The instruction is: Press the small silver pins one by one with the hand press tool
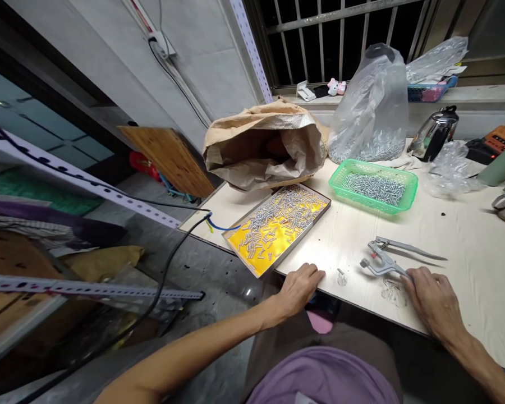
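Observation:
My right hand [435,300] is closed around one handle of grey metal pliers [382,265], which lie on the table with their long handles spread apart. Beside that hand is a small clump of clear plastic pieces [392,292]. My left hand [301,287] rests at the table's front edge, fingers curled together; whatever they may hold is hidden. To its right sits a small clear piece with a metal pin [341,277]. Beyond the left hand, a shallow tray [290,251] with a yellow bottom contains many loose metal pins [273,219].
Behind the tray stands an open brown paper sack [261,120]. A green plastic basket [339,191] of metal pins is at the back, before a clear bag [370,106] of more pins. At the right are a kettle [434,132] and crumpled plastic [452,168]. A black cable [168,261] hangs left.

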Available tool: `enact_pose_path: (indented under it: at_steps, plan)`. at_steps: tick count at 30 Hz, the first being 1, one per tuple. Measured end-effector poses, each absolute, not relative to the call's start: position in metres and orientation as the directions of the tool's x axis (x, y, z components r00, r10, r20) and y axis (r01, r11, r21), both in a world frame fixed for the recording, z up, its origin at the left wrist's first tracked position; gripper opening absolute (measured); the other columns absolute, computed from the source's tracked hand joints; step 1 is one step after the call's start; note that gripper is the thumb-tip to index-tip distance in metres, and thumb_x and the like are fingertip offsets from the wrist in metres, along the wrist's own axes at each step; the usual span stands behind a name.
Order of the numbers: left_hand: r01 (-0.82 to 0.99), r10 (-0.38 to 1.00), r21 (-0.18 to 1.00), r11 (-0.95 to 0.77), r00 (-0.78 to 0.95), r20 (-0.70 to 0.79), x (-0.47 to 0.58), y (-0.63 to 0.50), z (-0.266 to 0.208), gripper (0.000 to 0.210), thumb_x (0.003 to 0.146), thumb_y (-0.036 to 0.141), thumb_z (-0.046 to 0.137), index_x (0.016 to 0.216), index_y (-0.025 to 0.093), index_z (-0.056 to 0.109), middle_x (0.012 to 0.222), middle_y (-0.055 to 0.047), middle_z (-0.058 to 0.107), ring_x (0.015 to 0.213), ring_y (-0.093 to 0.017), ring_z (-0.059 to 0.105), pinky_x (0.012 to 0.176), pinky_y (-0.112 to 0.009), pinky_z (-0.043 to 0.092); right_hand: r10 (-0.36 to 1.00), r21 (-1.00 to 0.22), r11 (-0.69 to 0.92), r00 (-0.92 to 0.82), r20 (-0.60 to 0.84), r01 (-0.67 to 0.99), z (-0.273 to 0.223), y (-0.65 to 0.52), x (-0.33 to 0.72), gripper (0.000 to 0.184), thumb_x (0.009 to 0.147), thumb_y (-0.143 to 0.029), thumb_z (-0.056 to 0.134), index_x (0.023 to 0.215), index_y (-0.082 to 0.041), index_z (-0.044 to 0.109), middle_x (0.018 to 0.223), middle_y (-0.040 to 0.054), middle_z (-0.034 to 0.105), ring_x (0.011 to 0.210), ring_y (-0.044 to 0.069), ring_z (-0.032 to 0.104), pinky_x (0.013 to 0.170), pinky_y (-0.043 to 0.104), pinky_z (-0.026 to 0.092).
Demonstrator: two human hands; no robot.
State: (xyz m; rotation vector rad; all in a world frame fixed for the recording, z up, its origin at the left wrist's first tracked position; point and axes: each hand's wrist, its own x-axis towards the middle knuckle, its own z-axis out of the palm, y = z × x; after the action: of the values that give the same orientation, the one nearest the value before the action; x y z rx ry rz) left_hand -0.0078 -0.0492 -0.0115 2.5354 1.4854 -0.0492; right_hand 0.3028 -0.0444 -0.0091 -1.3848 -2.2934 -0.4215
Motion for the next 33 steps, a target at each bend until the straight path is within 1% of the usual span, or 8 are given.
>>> enact_pose_path:
  at_steps: [2,5,9,13,18,23,28,33]
  plan:
    - [0.876,0.885,0.149,-0.459,0.465,-0.004,-0.012,-0.053,-0.01,0.025,0.094,0.019,0.038,0.109,0.022,0.057,0.107,-0.009,0.059,0.096,-0.02,0.055,0.078,-0.031,0.048,0.777,0.031,0.451,-0.41,0.478,0.892,-0.012,-0.034,0.301,0.026,0.098,-0.028,0.03,0.081,-0.02,0.048,0.068,0.0027,0.053,0.058,0.017,0.044,0.067,0.032,0.036]
    - [0.96,0.958,0.059,-0.274,0.267,0.104,-0.028,-0.046,0.002,0.029,0.093,0.026,0.044,0.12,0.02,0.052,0.113,-0.013,0.057,0.101,-0.025,0.052,0.083,-0.037,0.046,0.791,-0.007,0.457,-0.402,0.461,0.89,-0.018,-0.024,0.301,0.026,0.098,-0.029,0.03,0.08,-0.02,0.048,0.068,0.002,0.052,0.057,0.016,0.043,0.067,0.032,0.035]
    - [0.997,0.997,-0.043,-0.069,0.07,0.019,-0.054,-0.032,0.016,0.019,0.09,0.028,0.049,0.105,0.017,0.056,0.097,-0.011,0.059,0.095,-0.026,0.053,0.075,-0.034,0.045,0.829,0.031,0.397,-0.372,0.418,0.917,-0.019,-0.025,0.3,0.028,0.097,-0.031,0.03,0.078,-0.021,0.048,0.067,0.0028,0.052,0.061,0.019,0.045,0.065,0.035,0.033]
    - [0.999,0.994,-0.001,-0.052,0.052,-0.099,-0.063,-0.026,0.02,0.017,0.093,0.021,0.041,0.086,0.018,0.056,0.092,-0.008,0.06,0.086,-0.021,0.056,0.065,-0.027,0.041,0.82,0.152,0.353,-0.383,0.424,0.923,-0.007,-0.037,0.276,0.023,0.094,-0.023,0.033,0.097,-0.018,0.055,0.081,0.0101,0.06,0.071,0.024,0.048,0.067,0.038,0.033]
    - [0.999,0.992,0.049,-0.02,0.026,-0.121,-0.064,-0.02,0.032,0.016,0.093,0.023,0.041,0.088,0.018,0.056,0.094,-0.006,0.061,0.084,-0.019,0.059,0.062,-0.026,0.037,0.687,-0.022,0.674,-0.616,0.385,0.738,-0.008,-0.044,0.219,0.025,0.093,-0.019,0.041,0.116,-0.018,0.05,0.082,0.0056,0.059,0.072,0.019,0.051,0.062,0.031,0.037]
    - [0.996,0.996,0.081,-0.037,0.044,-0.079,-0.079,-0.014,0.047,0.014,0.09,0.023,0.045,0.086,0.018,0.057,0.091,-0.006,0.061,0.082,-0.019,0.058,0.063,-0.026,0.037,0.72,-0.013,0.67,-0.645,0.257,0.742,-0.019,-0.036,0.189,0.028,0.081,0.001,0.044,0.096,-0.021,0.054,0.08,0.0048,0.056,0.071,0.018,0.048,0.057,0.029,0.035]
    - [0.981,0.996,0.168,-0.092,0.094,-0.004,-0.098,-0.008,0.052,0.013,0.087,0.024,0.047,0.08,0.018,0.056,0.084,-0.004,0.061,0.077,-0.017,0.057,0.065,-0.025,0.039,0.763,-0.03,0.629,-0.609,0.214,0.777,-0.023,-0.024,0.18,0.024,0.078,0.003,0.047,0.079,-0.021,0.052,0.076,0.0051,0.053,0.07,0.019,0.047,0.054,0.029,0.033]
    - [0.962,0.988,0.225,-0.153,0.14,0.07,-0.104,-0.003,0.055,0.012,0.085,0.024,0.049,0.076,0.018,0.055,0.079,-0.002,0.06,0.075,-0.016,0.055,0.064,-0.025,0.039,0.803,-0.33,0.596,-0.549,0.233,0.732,-0.026,0.008,0.153,0.022,0.085,-0.003,0.04,0.093,-0.018,0.055,0.093,0.0071,0.056,0.082,0.018,0.051,0.066,0.028,0.042]
